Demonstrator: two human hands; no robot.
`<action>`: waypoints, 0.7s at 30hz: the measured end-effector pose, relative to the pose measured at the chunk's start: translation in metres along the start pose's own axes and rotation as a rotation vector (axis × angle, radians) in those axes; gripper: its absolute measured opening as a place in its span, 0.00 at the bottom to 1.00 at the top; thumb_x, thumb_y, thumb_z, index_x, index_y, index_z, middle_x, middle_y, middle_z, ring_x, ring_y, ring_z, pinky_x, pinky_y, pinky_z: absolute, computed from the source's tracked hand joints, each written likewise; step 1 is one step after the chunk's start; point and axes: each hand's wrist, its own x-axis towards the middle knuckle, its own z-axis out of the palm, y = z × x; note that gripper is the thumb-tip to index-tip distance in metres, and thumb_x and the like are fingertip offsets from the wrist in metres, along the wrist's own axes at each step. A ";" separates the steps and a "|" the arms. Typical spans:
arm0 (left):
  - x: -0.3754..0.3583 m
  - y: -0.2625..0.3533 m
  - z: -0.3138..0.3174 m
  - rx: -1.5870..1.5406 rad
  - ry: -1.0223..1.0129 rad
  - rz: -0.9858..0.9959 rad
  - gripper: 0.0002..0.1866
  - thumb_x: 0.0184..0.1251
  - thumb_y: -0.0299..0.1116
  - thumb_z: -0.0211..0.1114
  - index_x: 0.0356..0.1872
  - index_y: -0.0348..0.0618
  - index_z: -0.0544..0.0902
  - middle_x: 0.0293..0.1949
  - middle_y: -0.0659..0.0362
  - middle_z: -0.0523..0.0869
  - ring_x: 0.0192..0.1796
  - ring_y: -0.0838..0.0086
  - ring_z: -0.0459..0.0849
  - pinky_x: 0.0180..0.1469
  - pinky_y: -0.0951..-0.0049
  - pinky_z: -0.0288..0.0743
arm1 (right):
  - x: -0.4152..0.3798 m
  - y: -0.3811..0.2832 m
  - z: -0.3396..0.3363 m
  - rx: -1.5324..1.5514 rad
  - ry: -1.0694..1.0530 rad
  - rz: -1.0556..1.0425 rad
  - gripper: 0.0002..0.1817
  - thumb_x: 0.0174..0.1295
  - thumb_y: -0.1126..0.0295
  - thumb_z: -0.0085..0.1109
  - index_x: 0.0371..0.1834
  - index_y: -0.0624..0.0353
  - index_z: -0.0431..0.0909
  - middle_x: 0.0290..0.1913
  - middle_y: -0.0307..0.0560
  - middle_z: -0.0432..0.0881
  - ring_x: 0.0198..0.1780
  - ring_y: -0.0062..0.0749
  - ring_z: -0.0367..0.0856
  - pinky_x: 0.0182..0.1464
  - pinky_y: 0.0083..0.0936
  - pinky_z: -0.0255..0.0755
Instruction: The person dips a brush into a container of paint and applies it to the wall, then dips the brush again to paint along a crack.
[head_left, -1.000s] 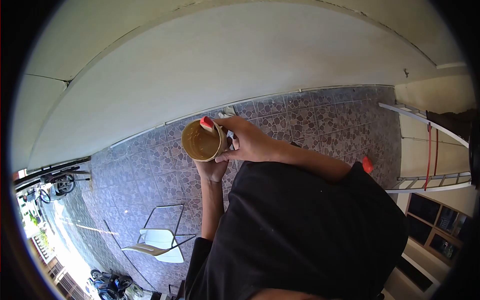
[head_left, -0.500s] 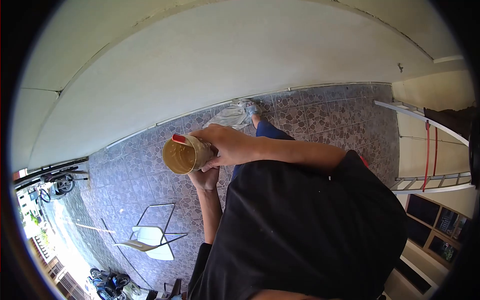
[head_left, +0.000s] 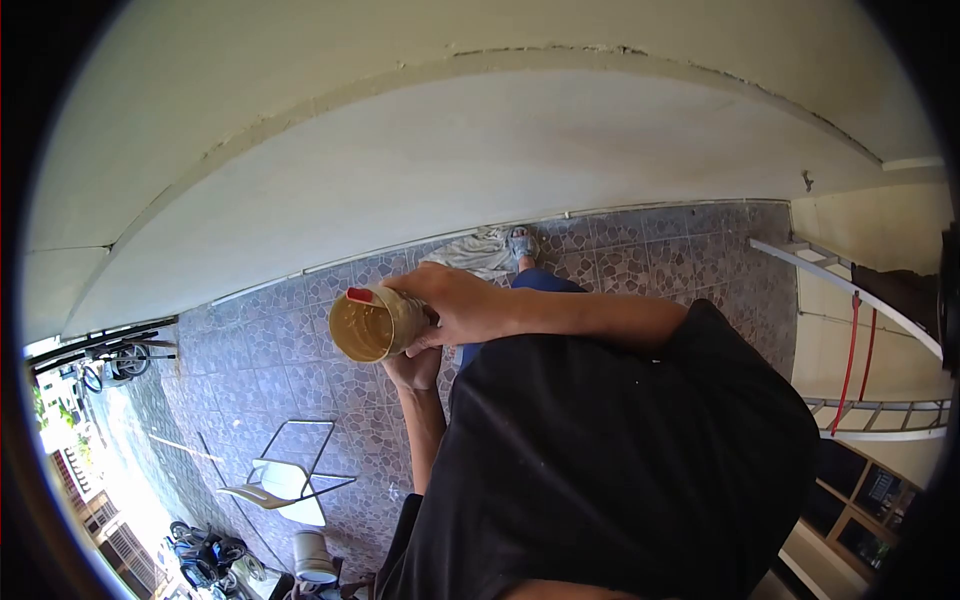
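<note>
My right hand (head_left: 452, 300) grasps the cup (head_left: 366, 332), fingers curled; the grip of my left hand (head_left: 414, 368) I can't tell. Steadying seems the step; next needs a level hold.

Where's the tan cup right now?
Head view, left of centre: the tan cup is held by the right hand, with the left hand just below it in the picture and a red handle at its upper rim.

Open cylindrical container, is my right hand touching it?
Touching. The head view shows it: your right hand wraps around the outer side of the open cylindrical container, with no gap showing between them.
</note>
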 end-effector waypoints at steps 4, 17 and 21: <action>0.004 -0.035 0.006 0.005 -0.030 -0.005 0.28 0.76 0.49 0.64 0.68 0.40 0.77 0.63 0.49 0.82 0.63 0.56 0.82 0.64 0.59 0.82 | -0.022 0.015 -0.025 -0.010 0.037 -0.084 0.48 0.48 0.62 0.86 0.74 0.56 0.70 0.63 0.51 0.82 0.65 0.53 0.78 0.69 0.46 0.71; 0.001 -0.085 0.011 0.012 -0.043 -0.256 0.29 0.76 0.55 0.60 0.65 0.43 0.79 0.59 0.51 0.85 0.59 0.58 0.84 0.62 0.59 0.82 | -0.094 0.012 -0.040 -0.158 0.209 0.026 0.49 0.49 0.58 0.85 0.75 0.56 0.69 0.63 0.52 0.81 0.67 0.51 0.77 0.69 0.47 0.72; -0.031 -0.064 0.000 0.045 0.025 -0.113 0.29 0.77 0.53 0.60 0.67 0.41 0.76 0.62 0.52 0.83 0.64 0.59 0.82 0.68 0.56 0.78 | -0.080 0.004 -0.019 -0.144 0.104 -0.005 0.47 0.51 0.59 0.84 0.74 0.58 0.68 0.62 0.53 0.82 0.65 0.52 0.78 0.69 0.46 0.72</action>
